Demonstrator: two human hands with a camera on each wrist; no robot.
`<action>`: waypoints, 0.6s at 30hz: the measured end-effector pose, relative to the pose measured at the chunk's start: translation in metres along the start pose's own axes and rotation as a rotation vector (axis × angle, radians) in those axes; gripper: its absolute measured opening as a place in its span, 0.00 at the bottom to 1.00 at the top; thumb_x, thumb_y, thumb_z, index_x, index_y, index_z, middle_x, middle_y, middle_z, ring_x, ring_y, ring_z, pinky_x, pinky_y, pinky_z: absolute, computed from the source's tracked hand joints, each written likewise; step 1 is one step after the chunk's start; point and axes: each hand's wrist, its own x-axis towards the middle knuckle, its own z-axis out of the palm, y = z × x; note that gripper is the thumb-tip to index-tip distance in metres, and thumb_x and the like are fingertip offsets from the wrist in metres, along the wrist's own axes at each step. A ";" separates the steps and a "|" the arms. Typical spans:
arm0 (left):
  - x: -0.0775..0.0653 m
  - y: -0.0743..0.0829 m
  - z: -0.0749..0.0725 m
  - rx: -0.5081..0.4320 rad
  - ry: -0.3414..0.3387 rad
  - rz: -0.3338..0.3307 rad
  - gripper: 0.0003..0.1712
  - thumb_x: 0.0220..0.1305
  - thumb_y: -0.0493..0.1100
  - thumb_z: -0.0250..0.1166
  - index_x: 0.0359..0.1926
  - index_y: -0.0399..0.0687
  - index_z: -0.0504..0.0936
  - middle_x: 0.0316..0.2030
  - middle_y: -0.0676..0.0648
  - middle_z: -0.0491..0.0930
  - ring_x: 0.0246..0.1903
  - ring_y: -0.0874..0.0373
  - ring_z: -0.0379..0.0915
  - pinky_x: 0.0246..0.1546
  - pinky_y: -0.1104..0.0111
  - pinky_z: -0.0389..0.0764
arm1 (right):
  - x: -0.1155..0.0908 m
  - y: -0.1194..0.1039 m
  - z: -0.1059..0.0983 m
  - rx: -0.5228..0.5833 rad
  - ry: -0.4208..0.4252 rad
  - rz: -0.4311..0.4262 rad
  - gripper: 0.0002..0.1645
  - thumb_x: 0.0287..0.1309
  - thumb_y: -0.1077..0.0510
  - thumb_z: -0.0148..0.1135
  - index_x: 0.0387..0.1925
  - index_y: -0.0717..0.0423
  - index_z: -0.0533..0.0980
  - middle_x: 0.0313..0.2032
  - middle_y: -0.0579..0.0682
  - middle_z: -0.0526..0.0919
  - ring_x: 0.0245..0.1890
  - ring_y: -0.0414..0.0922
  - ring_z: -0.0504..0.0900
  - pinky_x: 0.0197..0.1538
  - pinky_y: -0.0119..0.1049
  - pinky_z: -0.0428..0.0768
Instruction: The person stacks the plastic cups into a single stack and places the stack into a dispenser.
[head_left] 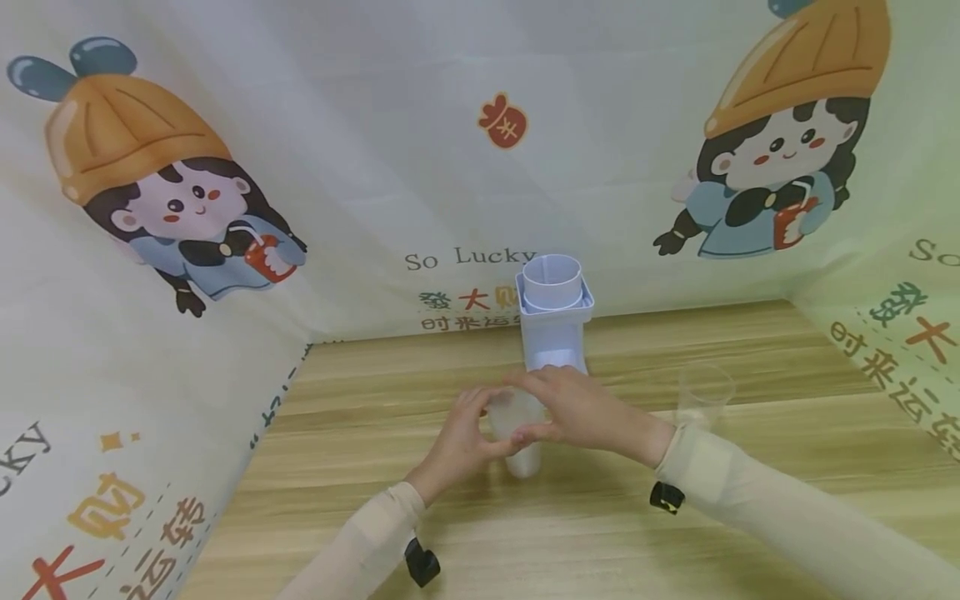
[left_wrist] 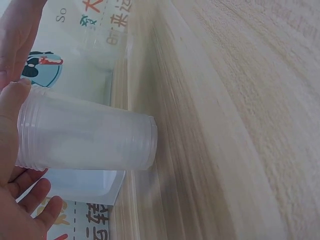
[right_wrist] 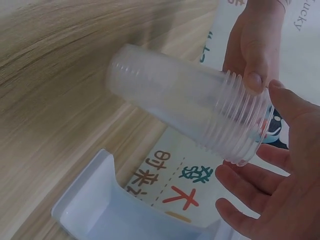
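A nested stack of clear plastic cups [head_left: 517, 417] stands close over the table in front of me, rims up. My left hand [head_left: 459, 437] holds it at the rims from the left, thumb on the near side. From the right, my right hand [head_left: 581, 410] curls round the same rims, its thumb near the left one. In the right wrist view, several stacked rims [right_wrist: 240, 120] show between the thumb and fingers. Behind the stack is a white cup dispenser [head_left: 553, 321] with a round tube on top; its lower part is partly hidden by my right hand.
A single clear plastic cup [head_left: 705, 387] stands on the wooden table [head_left: 360, 417] to the right, beyond my right wrist. Printed cloth walls [head_left: 375, 183] close in the table at the back and both sides.
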 end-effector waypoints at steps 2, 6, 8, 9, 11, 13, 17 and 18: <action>-0.001 0.000 0.000 -0.016 -0.003 -0.014 0.36 0.50 0.48 0.78 0.59 0.42 0.76 0.57 0.44 0.77 0.59 0.50 0.70 0.57 0.55 0.79 | -0.002 0.002 0.001 0.019 -0.001 0.006 0.42 0.52 0.36 0.69 0.65 0.45 0.70 0.54 0.49 0.84 0.50 0.48 0.83 0.54 0.46 0.81; 0.000 -0.002 0.000 -0.030 -0.008 -0.024 0.36 0.50 0.49 0.78 0.59 0.43 0.76 0.56 0.43 0.77 0.59 0.50 0.70 0.57 0.53 0.79 | -0.010 0.009 0.003 0.057 -0.012 0.067 0.42 0.54 0.37 0.69 0.67 0.46 0.69 0.57 0.50 0.82 0.55 0.50 0.81 0.58 0.49 0.80; 0.001 -0.002 0.000 -0.032 -0.011 -0.027 0.37 0.49 0.49 0.79 0.59 0.43 0.76 0.56 0.44 0.77 0.59 0.49 0.70 0.58 0.52 0.79 | -0.017 0.015 0.003 0.071 -0.016 0.113 0.42 0.55 0.37 0.68 0.67 0.48 0.69 0.59 0.53 0.81 0.57 0.52 0.80 0.59 0.51 0.79; 0.001 -0.002 0.000 -0.030 -0.010 -0.024 0.37 0.49 0.49 0.79 0.59 0.43 0.76 0.56 0.44 0.77 0.59 0.49 0.70 0.58 0.52 0.79 | -0.021 0.019 0.002 0.072 -0.018 0.135 0.42 0.56 0.37 0.68 0.68 0.50 0.69 0.59 0.54 0.80 0.58 0.53 0.80 0.59 0.52 0.79; 0.002 -0.002 0.001 -0.023 -0.008 -0.024 0.37 0.48 0.49 0.80 0.58 0.43 0.76 0.56 0.43 0.78 0.59 0.48 0.70 0.58 0.52 0.79 | -0.029 0.026 0.001 0.078 -0.019 0.167 0.42 0.57 0.38 0.67 0.67 0.53 0.68 0.60 0.57 0.80 0.59 0.55 0.79 0.60 0.53 0.79; 0.003 -0.001 0.001 -0.019 -0.003 -0.029 0.38 0.47 0.49 0.80 0.58 0.43 0.77 0.56 0.43 0.78 0.59 0.49 0.70 0.58 0.53 0.79 | -0.037 0.032 -0.002 0.077 -0.014 0.193 0.42 0.57 0.38 0.67 0.67 0.54 0.69 0.61 0.58 0.79 0.60 0.56 0.79 0.61 0.54 0.78; 0.003 -0.001 0.002 -0.016 -0.003 -0.039 0.38 0.46 0.49 0.80 0.58 0.43 0.77 0.57 0.43 0.78 0.59 0.49 0.71 0.58 0.55 0.78 | -0.057 0.041 -0.008 0.055 0.001 0.238 0.41 0.58 0.39 0.67 0.66 0.55 0.69 0.61 0.58 0.79 0.61 0.57 0.78 0.63 0.56 0.76; 0.003 -0.001 0.002 -0.019 -0.006 -0.042 0.38 0.46 0.49 0.80 0.58 0.43 0.77 0.57 0.43 0.78 0.59 0.49 0.70 0.58 0.55 0.78 | -0.063 0.043 -0.010 0.044 0.005 0.243 0.41 0.57 0.39 0.67 0.66 0.55 0.70 0.61 0.57 0.79 0.61 0.57 0.78 0.63 0.56 0.76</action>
